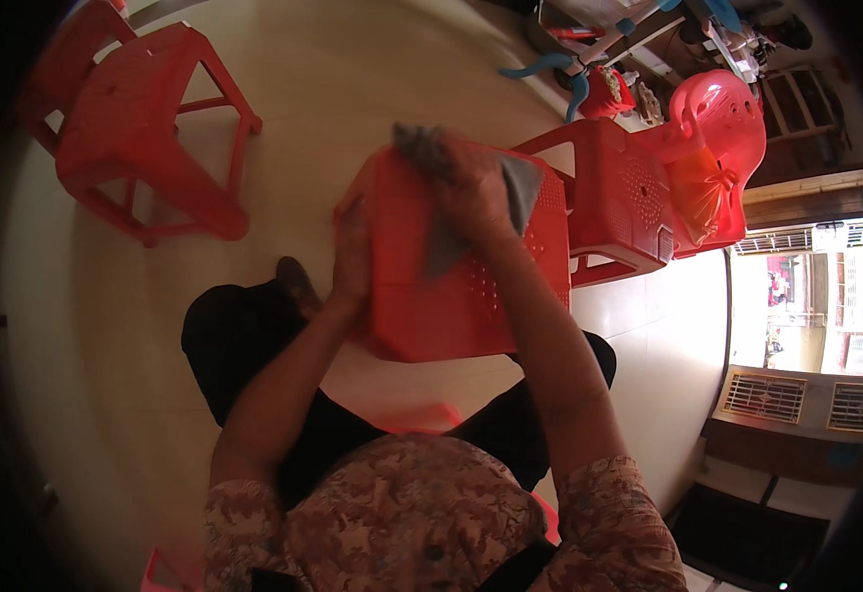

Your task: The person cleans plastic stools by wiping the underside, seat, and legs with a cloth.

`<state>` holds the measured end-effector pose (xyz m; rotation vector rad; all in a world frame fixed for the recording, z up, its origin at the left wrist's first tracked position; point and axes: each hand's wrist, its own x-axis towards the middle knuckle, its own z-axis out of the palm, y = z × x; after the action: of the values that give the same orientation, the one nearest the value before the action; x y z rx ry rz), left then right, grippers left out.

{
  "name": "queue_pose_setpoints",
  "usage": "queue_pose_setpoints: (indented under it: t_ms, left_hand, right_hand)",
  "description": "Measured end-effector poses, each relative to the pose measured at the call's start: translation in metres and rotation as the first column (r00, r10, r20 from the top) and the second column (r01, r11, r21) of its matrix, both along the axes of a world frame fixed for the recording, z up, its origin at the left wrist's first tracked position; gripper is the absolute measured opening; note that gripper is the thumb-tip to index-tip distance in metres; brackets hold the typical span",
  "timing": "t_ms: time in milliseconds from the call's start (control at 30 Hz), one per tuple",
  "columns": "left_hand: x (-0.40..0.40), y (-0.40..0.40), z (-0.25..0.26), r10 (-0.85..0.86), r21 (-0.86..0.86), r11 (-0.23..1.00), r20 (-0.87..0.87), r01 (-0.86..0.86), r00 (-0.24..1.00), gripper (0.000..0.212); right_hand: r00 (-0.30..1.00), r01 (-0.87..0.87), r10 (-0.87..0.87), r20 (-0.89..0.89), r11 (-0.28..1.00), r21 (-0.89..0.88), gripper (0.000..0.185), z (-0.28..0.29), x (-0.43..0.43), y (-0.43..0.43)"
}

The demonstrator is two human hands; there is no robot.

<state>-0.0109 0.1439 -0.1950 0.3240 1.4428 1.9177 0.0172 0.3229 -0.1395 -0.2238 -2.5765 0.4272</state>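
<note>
A red plastic stool (416,318) is in front of me between my knees, its perforated seat facing up toward the camera. My left hand (352,255) grips the stool's left edge. On top of the seat, my right hand (468,196) holds a grey cloth (524,192) pressed against the surface. Part of the cloth bunches out past the fingers near the far edge, and another part spreads flat under the palm. Motion blurs the right hand and the cloth, so single fingers are hard to make out.
Another red stool (624,192) stands close on the right, with a pink plastic chair (727,118) and an orange bag (701,196) beyond it. At upper left is a further red stool (128,111). A blue-footed stand (575,70) and clutter lie at upper right, a bright doorway (809,303) at right.
</note>
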Motion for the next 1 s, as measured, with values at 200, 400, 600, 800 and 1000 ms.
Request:
queue_pose_setpoints:
  t_ms: [200,400,600,800,1000]
  left_hand:
    - [-0.016,-0.015,-0.013,-0.073,0.115,0.992,0.269,0.043,0.960,0.064]
    - [-0.015,-0.004,-0.023,-0.045,-0.260,0.964,0.060,0.059,0.997,0.074]
    - [-0.017,-0.008,-0.034,-0.043,-0.301,0.952,0.031,0.051,0.999,0.079]
    - [-0.016,-0.005,-0.071,0.027,-0.017,0.999,-0.146,-0.029,0.989,0.047]
    - [-0.014,-0.001,-0.059,0.018,0.033,0.999,-0.094,-0.015,0.995,0.041]
  right_hand:
    - [0.966,0.251,-0.256,0.044,0.964,0.083,0.045,0.013,0.042,0.055]
    - [0.922,0.376,-0.376,0.092,0.926,0.016,0.044,0.013,0.108,0.058]
    - [0.956,0.267,-0.278,0.089,0.956,0.121,0.042,0.014,0.163,-0.014]
    - [0.974,0.005,-0.011,0.224,1.000,0.029,0.053,0.034,0.151,-0.107]
    - [0.933,-0.146,0.146,0.330,0.989,-0.025,0.054,0.035,0.088,-0.115]
